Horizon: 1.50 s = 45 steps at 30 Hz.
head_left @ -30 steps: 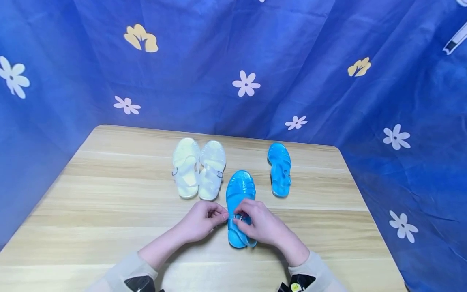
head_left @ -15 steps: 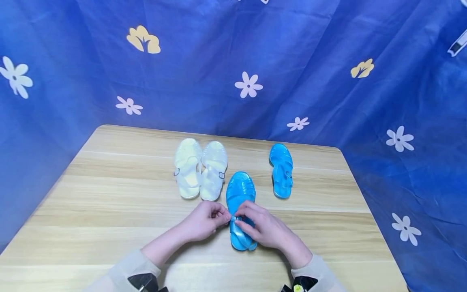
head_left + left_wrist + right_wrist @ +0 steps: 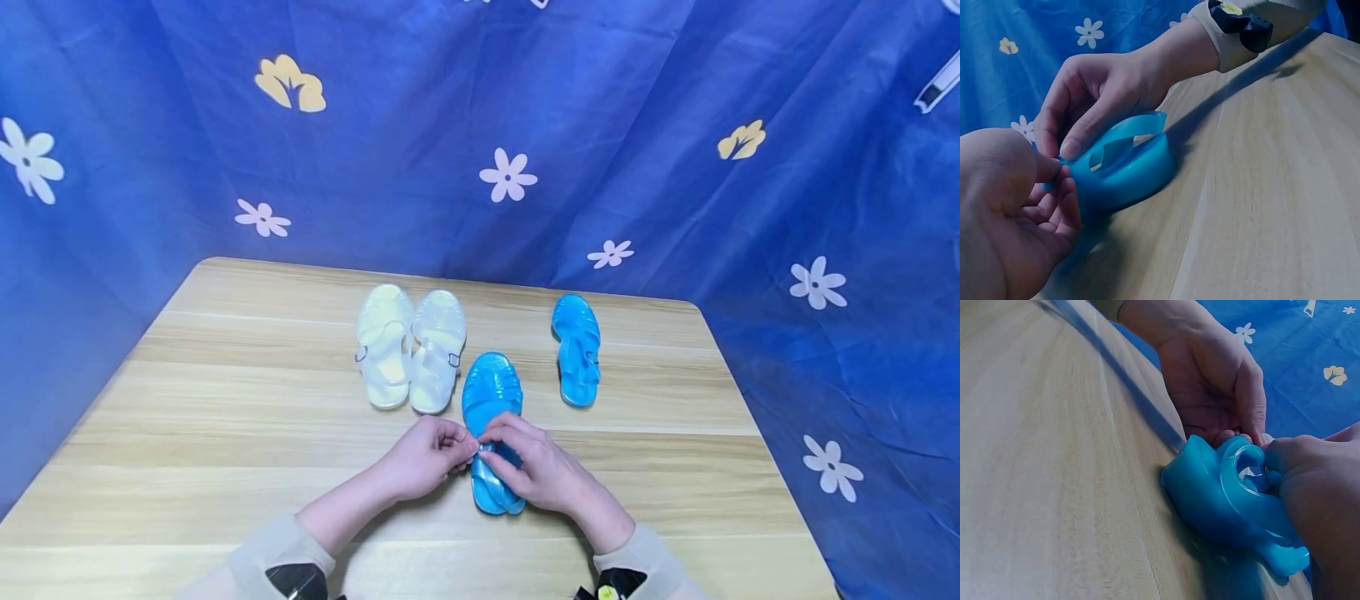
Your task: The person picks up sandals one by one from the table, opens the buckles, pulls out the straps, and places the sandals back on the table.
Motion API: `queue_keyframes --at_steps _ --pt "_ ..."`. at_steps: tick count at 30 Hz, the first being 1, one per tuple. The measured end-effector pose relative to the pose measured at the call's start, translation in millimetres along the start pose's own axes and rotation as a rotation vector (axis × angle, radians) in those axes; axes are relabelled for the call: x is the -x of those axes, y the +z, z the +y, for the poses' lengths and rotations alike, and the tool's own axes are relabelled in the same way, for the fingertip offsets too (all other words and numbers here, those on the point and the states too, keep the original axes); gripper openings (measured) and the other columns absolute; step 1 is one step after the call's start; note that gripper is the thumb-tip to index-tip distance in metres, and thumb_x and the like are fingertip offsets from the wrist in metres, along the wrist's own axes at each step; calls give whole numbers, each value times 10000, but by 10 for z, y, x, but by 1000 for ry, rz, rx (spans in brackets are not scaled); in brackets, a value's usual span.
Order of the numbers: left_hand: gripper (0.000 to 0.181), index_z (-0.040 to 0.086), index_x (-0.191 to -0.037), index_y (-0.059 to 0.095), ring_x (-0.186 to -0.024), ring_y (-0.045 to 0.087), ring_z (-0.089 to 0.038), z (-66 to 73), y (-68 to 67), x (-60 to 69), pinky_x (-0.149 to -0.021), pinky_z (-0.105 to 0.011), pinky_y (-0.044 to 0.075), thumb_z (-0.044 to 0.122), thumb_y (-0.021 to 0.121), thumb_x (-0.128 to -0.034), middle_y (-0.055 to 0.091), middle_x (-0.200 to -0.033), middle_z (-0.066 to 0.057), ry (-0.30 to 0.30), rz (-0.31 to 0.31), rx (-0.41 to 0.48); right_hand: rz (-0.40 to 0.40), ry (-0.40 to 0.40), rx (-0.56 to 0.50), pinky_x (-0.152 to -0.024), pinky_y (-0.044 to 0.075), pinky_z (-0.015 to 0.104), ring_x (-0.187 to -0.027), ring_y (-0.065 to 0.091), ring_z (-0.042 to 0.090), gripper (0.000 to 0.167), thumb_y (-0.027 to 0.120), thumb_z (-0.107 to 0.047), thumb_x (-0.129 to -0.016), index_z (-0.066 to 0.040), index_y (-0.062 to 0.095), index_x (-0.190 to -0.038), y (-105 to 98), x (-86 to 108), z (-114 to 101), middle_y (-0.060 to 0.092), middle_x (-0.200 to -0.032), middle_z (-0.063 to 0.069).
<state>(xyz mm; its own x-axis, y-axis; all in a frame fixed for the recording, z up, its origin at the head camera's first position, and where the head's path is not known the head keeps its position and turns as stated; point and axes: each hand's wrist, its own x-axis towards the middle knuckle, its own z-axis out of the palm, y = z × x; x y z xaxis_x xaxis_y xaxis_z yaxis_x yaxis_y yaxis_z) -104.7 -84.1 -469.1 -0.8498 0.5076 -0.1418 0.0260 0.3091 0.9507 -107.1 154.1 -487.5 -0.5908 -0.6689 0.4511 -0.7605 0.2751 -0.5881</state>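
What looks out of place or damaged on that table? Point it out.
Only the back blue sandal stands out, mildly: it sits alone at the right, while the white sandals lie side by side. The matching front blue sandal has the left hand and right hand on it. No spill or damage shows.

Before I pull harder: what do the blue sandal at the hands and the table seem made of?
Blue sandal: probably soft, jelly-like plastic, glossy; bright highlights and the curved, bendy-looking strap suggest it. Table: wood or wood-look laminate, smooth; only grain streaks show.
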Motion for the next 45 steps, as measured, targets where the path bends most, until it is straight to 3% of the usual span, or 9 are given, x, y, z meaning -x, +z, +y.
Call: queue_keyframes --at_steps 8,15,21,28,36,45 --pt "144 49 -1006 773 -658 622 -198 -29 17 40 -549 -243 515 161 692 -1043 711 -806 -53 22 52 -1 0 1 -11 -868 588 279 -996 663 133 188 708 -67 -1021 -99 688 -1205 4 8 0 647 -1176 -12" --pt "157 39 -1041 779 -721 653 -208 -74 -40 68 -609 -266 551 185 722 -1023 733 -859 -43 21 89 -14 -60 136 -11 -877 587 294 -1012 660 111 210 750 -185 -1017 -98 749 -1207 -82 8 -62 648 -1160 -54" --pt "142 12 -1049 775 -735 667 -202 -79 -101 89 -617 -263 563 139 720 -1015 748 -882 -56 22 54 7 -71 161 24 -833 567 267 -981 624 92 224 791 -197 -986 -111 776 -1193 -101 -1 -82 596 -1133 -94" --pt "168 -7 -1047 770 -704 649 -206 -52 -93 86 -572 -242 529 151 724 -1018 748 -865 -86 23 22 40 -46 121 62 -774 539 226 -918 608 108 213 819 -168 -960 -121 802 -1167 -96 10 -72 576 -1089 -90" --pt "152 -17 -1049 764 -757 675 -202 -55 -64 64 -598 -247 538 116 693 -1031 748 -864 -84 20 3 56 -75 127 21 -821 574 238 -939 667 109 190 800 -163 -975 -85 765 -1145 -109 -17 -67 683 -1073 6" --pt "148 -2 -1035 760 -767 637 -168 -86 -68 32 -633 -250 523 107 660 -1038 723 -835 -43 5 -37 12 -93 124 29 -850 572 243 -962 650 106 168 761 -135 -997 -87 733 -1156 -101 -12 -62 663 -1110 -41"
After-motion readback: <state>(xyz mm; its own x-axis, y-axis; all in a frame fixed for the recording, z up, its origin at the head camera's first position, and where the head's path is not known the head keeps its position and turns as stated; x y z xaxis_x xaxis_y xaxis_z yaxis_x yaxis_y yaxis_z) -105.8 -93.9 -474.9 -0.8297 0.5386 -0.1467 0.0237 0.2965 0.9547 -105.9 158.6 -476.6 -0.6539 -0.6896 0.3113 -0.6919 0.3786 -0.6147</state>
